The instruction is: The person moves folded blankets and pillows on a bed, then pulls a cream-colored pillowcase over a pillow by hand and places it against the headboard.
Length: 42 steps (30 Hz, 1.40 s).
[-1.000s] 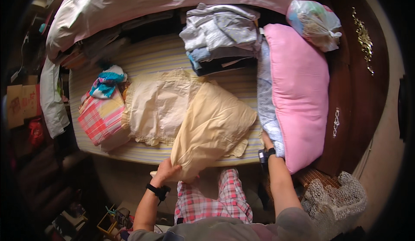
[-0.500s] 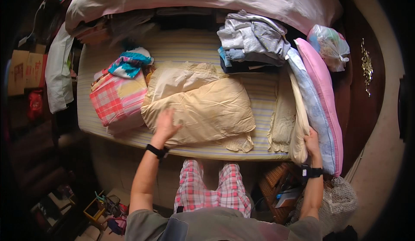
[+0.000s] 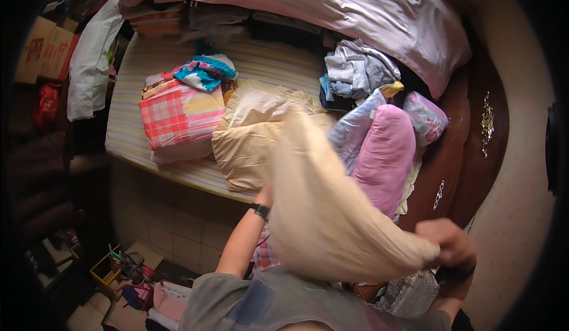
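My right hand (image 3: 448,240) is closed on a corner of a beige pillow (image 3: 332,212), which hangs blurred in front of my body. My left hand (image 3: 267,193) is at the bed's front edge; the raised pillow hides its fingers. Behind it, a second beige pillow (image 3: 246,153) lies on a frilled cream one (image 3: 258,111) on the striped mattress (image 3: 127,94). A pink pillow (image 3: 385,153) leans over a light blue pillow (image 3: 352,132) at the right.
Folded red-and-white checked bedding (image 3: 172,117) with a teal patterned cloth (image 3: 206,73) on top is at the left. Grey clothes (image 3: 358,70) are piled at the back right, near a filled clear plastic bag (image 3: 425,117). A dark wooden headboard (image 3: 462,147) stands at the right.
My right hand has pulled the beige pillow from beside the blue one and lifted it towards me. The blue and pink pillows have shifted and tilted. The view has turned.
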Available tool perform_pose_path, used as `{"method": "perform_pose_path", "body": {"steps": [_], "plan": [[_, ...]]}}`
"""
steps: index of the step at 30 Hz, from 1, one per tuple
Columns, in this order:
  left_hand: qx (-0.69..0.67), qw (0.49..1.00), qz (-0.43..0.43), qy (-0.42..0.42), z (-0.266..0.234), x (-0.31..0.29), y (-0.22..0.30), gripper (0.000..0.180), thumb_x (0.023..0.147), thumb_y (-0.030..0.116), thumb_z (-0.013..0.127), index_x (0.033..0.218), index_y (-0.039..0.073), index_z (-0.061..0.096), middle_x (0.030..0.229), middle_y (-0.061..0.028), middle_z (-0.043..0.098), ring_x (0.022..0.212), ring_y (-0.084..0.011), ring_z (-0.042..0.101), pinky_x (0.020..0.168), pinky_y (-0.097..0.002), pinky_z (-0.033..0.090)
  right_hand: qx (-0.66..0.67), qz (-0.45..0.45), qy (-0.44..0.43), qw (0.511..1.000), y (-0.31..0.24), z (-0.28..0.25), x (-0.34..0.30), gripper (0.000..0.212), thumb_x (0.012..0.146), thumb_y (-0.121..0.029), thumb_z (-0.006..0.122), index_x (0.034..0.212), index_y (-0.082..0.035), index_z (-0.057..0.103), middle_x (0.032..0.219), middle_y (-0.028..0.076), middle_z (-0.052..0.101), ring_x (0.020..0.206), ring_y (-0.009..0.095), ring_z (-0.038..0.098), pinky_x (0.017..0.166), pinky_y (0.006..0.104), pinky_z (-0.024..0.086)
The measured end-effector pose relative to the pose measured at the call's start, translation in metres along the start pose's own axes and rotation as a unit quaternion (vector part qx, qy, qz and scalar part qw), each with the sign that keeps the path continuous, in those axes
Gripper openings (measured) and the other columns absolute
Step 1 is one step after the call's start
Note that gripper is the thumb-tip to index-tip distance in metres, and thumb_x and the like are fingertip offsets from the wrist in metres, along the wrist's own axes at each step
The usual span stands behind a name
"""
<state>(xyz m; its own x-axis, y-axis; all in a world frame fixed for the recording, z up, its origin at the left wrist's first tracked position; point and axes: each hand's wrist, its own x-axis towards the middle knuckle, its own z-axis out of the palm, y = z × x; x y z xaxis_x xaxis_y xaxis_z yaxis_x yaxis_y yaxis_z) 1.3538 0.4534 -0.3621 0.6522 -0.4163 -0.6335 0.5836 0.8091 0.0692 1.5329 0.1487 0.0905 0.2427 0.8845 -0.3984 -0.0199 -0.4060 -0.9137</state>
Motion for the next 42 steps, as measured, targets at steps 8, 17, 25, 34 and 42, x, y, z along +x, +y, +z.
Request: {"method": "perform_pose_path", "body": {"steps": [8,17,25,34,42], "plan": [[0.015,0.944,0.254,0.212,-0.090,-0.130,0.060,0.056,0.094,0.037,0.062,0.135,0.002,0.049,0.133,-0.0123,0.057,0.118,-0.0266,0.056,0.100,-0.0417,0.046,0.000,0.108,0.128,0.986,0.174,-0.078,0.156,0.044,0.082,-0.007,0.055,0.125,0.001,0.056,0.114,0.005,0.059,0.108,0.016,0.054,0.095,0.0290,0.044],[0.551,0.639,0.366,0.393,-0.072,-0.023,0.072,0.037,0.085,0.010,0.065,0.120,0.001,0.058,0.117,-0.0171,0.061,0.111,-0.0293,0.058,0.094,-0.0400,0.046,-0.148,0.246,0.580,0.762,0.429,0.023,0.064,0.064,0.079,-0.022,0.074,0.134,-0.003,0.048,0.128,0.021,0.054,0.122,0.034,0.051,0.103,0.0399,0.042],[0.689,0.613,0.384,0.042,0.156,0.181,0.020,0.050,0.086,0.008,0.064,0.132,0.000,0.048,0.131,-0.0205,0.054,0.123,-0.0327,0.052,0.102,-0.0393,0.044,0.033,0.462,0.639,0.614,0.541,0.076,-0.081,0.087,0.076,-0.035,0.079,0.143,-0.002,0.035,0.142,0.024,0.041,0.131,0.036,0.041,0.108,0.0408,0.036],[0.853,0.426,0.197,0.227,0.227,0.315,0.022,0.068,0.065,0.051,0.077,0.108,0.000,0.064,0.095,-0.0228,0.070,0.096,-0.0398,0.066,0.088,-0.0427,0.046,0.234,0.338,0.593,0.692,0.604,0.003,-0.100,0.102,0.078,-0.044,0.077,0.153,-0.006,0.018,0.154,0.020,0.031,0.140,0.030,0.034,0.111,0.0381,0.034],[0.876,0.409,0.249,-0.049,0.326,0.222,-0.047,0.032,0.086,0.031,0.057,0.064,0.010,0.064,0.064,-0.0152,0.064,0.062,-0.0352,0.058,0.082,-0.0422,0.040,0.380,0.182,0.664,0.618,0.524,0.042,-0.111,0.033,0.085,-0.009,0.069,0.115,0.002,0.064,0.107,0.007,0.067,0.097,0.017,0.063,0.086,0.0305,0.049]]}}
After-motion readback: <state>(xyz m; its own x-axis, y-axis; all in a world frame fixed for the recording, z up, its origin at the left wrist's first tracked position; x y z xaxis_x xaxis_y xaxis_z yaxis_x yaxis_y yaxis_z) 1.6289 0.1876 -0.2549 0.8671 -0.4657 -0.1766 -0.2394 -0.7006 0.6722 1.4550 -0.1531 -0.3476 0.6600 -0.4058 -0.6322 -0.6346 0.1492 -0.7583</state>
